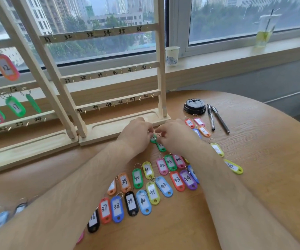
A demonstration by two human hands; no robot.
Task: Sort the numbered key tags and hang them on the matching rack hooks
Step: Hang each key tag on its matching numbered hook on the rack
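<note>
My left hand (136, 132) and my right hand (174, 136) meet just in front of the right rack's base (109, 130). Between them they pinch two green key tags (161, 146), whose numbers are hidden. Rows of coloured tags (152, 193) marked 36 to 44 lie on the table between my forearms. The right wooden rack (107, 102) has bare hooks numbered 31 to 48. The left rack (14, 89) carries hung tags such as an orange 12 (6, 67) and a green 17 (15, 107).
A black cup lid (194, 106) and two pens (217, 118) lie at the right of the rack. Loose tags (202, 130) and yellow tags (233, 166) lie near my right forearm. A paper cup (172, 55) and a plastic drink cup (264, 31) stand on the windowsill.
</note>
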